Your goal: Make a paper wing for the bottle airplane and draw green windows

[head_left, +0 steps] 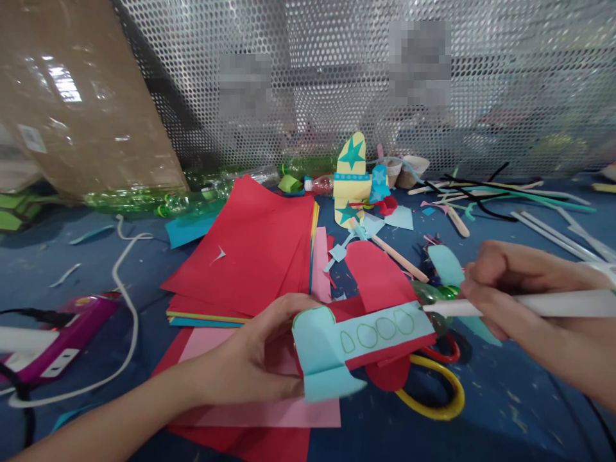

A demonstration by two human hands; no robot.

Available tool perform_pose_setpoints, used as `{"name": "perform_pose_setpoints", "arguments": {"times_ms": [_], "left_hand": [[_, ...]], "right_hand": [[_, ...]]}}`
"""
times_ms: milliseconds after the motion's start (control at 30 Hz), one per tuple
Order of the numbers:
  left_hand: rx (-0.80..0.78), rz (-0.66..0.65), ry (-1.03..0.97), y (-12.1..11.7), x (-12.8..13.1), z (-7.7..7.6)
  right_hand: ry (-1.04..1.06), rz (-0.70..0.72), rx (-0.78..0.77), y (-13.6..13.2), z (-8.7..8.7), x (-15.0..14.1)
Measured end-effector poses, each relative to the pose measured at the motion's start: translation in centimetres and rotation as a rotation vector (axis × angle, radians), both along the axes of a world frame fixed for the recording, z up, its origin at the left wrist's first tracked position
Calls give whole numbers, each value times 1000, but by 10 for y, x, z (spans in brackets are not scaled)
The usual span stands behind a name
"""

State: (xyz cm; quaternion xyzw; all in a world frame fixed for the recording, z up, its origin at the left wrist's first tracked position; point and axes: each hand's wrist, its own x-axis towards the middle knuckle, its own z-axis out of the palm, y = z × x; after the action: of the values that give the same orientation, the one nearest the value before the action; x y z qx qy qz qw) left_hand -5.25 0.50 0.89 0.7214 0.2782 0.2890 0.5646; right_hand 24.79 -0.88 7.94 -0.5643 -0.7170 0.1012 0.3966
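A paper airplane (380, 330) of red paper, with light blue strips along its side and tail, is tilted above the table. My left hand (269, 350) grips it by the tail end, thumb below and fingers behind. Green hand-drawn ovals and a rounded window shape run along the blue strip. My right hand (500, 301) is closed around a white marker (543, 304). Its tip is at the right end of the blue strip; whether it touches the paper I cannot tell. Yellow-handled scissors (455, 401) lie partly under the airplane.
A stack of coloured paper (260, 244) with red on top lies left of centre. Behind stand a yellow paper airplane (353, 183) and several plastic bottles (183, 204). Straws and sticks (500, 192) lie back right. A purple power strip (72, 337) and white cord are at left.
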Motion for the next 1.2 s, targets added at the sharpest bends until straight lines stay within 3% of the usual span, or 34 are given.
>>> {"name": "perform_pose_setpoints", "arguments": {"times_ms": [367, 800, 1067, 1200], "left_hand": [[49, -10, 23, 2, 1, 1], [15, 3, 78, 2, 3, 6], [67, -4, 71, 2, 1, 5], [88, -11, 61, 3, 0, 2]], "right_hand": [[23, 15, -8, 0, 6, -4], [58, 68, 1, -1, -15, 5], [35, 39, -94, -2, 3, -7], [-32, 101, -61, -6, 1, -2]]}}
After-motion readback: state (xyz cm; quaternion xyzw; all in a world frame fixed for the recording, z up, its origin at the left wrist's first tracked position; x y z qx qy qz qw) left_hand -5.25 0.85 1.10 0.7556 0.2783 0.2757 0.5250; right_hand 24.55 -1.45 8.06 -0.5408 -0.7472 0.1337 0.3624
